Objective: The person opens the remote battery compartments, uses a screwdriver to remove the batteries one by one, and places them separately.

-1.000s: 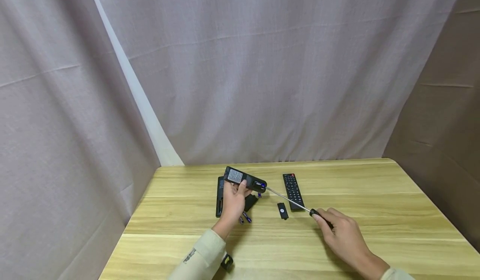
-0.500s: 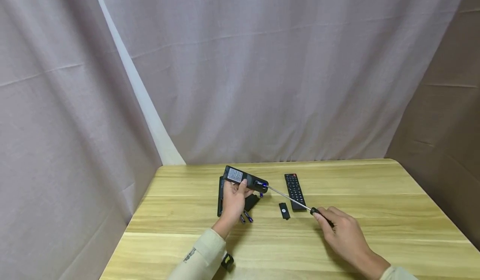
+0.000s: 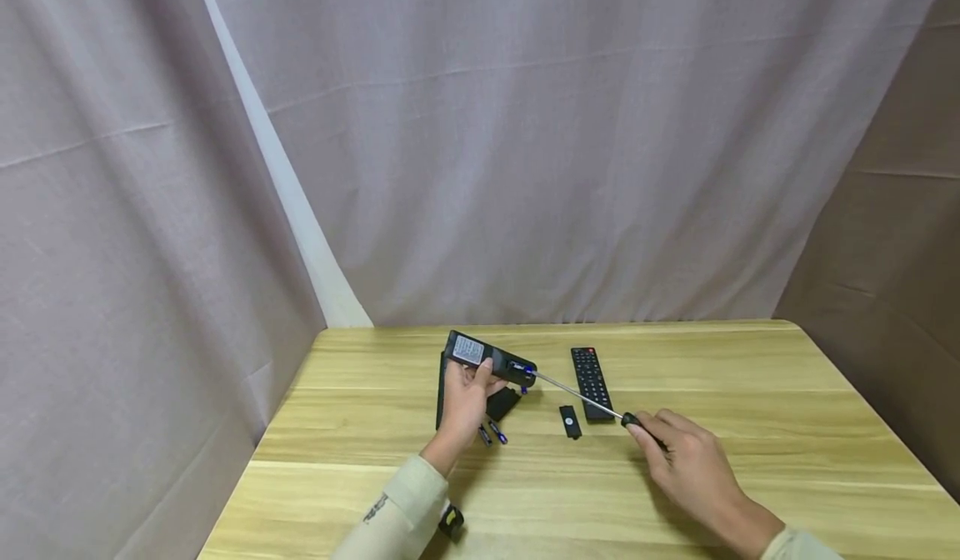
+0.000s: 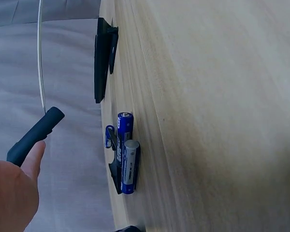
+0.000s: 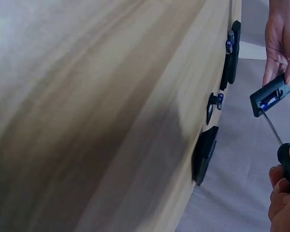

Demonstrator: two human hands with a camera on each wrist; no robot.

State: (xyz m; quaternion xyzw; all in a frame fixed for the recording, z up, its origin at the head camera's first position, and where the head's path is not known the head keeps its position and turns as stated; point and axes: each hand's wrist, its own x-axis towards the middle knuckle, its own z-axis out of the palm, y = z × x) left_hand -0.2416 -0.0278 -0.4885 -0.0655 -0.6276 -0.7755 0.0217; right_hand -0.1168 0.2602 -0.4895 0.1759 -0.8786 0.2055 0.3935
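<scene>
My left hand (image 3: 465, 402) grips a black remote control (image 3: 491, 362), raised above the table with its labelled back facing up. A blue battery (image 5: 269, 103) sits in its uncovered compartment, in the right wrist view. In my right hand (image 3: 690, 464) is the black handle of a screwdriver (image 3: 577, 395). Its long metal shaft reaches across to the compartment end of the remote, and the tip meets the battery's end there. Whether the tip is under the battery is too small to tell. The left wrist view shows the remote's end (image 4: 36, 135) and the shaft rising from it.
Another remote (image 3: 592, 383) lies buttons up, with a small battery cover (image 3: 570, 422) beside it. Loose blue batteries (image 4: 128, 154) and a black cover (image 3: 503, 404) lie below my left hand. A further black device (image 3: 441, 389) is partly hidden behind it. A black and yellow object (image 3: 452, 521) lies near my left sleeve.
Both hands keep their holds, and the screwdriver tip stays at the compartment. The view shifts slightly; nothing else visibly moves on the table.
</scene>
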